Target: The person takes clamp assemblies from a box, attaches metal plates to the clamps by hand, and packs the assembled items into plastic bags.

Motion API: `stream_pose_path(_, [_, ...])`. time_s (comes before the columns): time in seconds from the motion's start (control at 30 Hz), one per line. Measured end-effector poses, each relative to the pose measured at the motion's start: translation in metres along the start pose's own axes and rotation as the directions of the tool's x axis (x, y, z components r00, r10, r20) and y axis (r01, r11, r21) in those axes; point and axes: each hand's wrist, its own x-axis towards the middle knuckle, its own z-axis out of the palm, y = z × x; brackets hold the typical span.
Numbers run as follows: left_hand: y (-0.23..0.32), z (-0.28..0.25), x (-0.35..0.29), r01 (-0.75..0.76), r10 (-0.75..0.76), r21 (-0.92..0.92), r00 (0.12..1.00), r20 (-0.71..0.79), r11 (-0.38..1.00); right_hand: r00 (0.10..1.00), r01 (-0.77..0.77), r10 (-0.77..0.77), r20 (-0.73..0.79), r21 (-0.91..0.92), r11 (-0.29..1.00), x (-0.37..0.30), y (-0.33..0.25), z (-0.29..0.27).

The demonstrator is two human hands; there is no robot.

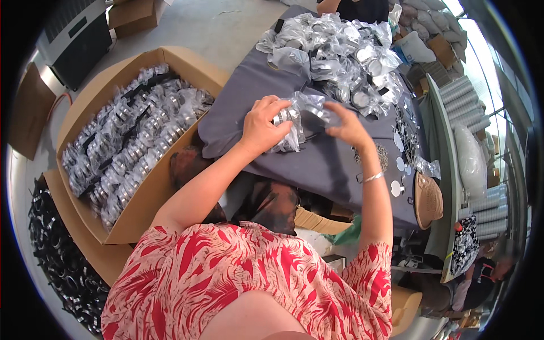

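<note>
My left hand (263, 126) is closed around a short stack of round silver pieces (282, 117) in clear plastic bags, standing on the grey cloth of the table. Beside it, my right hand (349, 128) is slightly smeared by motion. Its thumb and fingers are around the edge of another clear-bagged piece (315, 106), which meets the stack's plastic. Farther back lies a large loose heap of similar bagged pieces (340, 54). To the left, an open cardboard box (148, 195) holds rows of bagged silver pieces (136, 136) with black parts between them.
Silver discs (396, 188) and a small chain heap (374, 157) lie on the table's right side, near a straw hat (428, 199). Black parts (62, 266) are piled on the floor at left. A person (362, 8) is at the far table edge.
</note>
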Motion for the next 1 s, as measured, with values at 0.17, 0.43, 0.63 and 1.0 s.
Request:
stream_pose_path(0.17, [0.005, -0.002, 0.002, 0.011, -0.011, 0.006, 1.0, 0.016, 1.0, 0.992, -0.061, 0.071, -0.105, 0.096, 0.993, -0.001, 0.017, 0.044])
stream_pose_path(0.43, [0.004, -0.003, 0.001, 0.026, -0.026, 0.0, 0.999, -0.02, 1.0, 0.932, -0.037, 0.046, -0.359, 0.031, 0.999, 0.013, -0.021, 0.011])
stream_pose_path(0.63, [0.003, -0.002, 0.001, 0.025, -0.025, -0.015, 1.0, 0.005, 1.0, 0.987, -0.057, 0.003, -0.16, -0.338, 0.939, 0.045, -0.045, -0.041])
stream_pose_path(1.0, [-0.002, 0.002, -0.001, 0.023, -0.023, -0.004, 0.999, -0.03, 1.0, 0.941, -0.317, 0.327, 0.082, 0.547, 0.775, 0.046, -0.022, 0.051])
